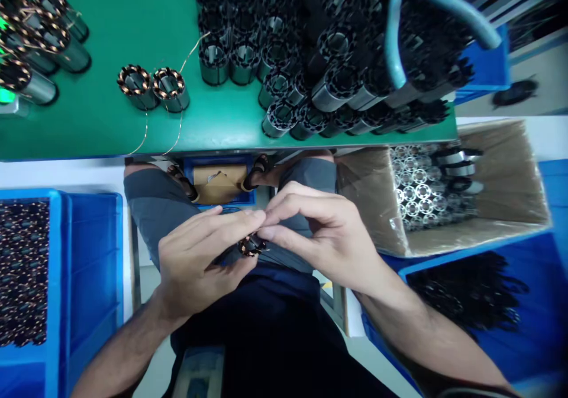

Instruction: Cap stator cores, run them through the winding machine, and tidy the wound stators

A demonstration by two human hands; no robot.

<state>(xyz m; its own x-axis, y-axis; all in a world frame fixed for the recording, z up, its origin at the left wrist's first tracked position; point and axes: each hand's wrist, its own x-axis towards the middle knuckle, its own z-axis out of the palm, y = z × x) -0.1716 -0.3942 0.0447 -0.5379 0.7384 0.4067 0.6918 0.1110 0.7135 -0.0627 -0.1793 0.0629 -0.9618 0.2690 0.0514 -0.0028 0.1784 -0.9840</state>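
Over my lap, my left hand (199, 256) is wrapped round a small stator with copper winding (251, 245), mostly hidden by my fingers. My right hand (319, 232) meets it from the right, fingertips pinched together at the stator's top end; what they pinch is too small to make out. On the green table (110, 31) ahead stand two wound stators (153, 87) with thin copper wires trailing over the table's front edge.
A dense pile of black unwound stator cores (319, 49) covers the table's right half; several wound ones (35, 37) lie at far left. A cardboard box (501, 173) of metal cores sits at right. Blue bins (89, 268) flank both sides. Blue-handled pliers (399, 37) rest on the pile.
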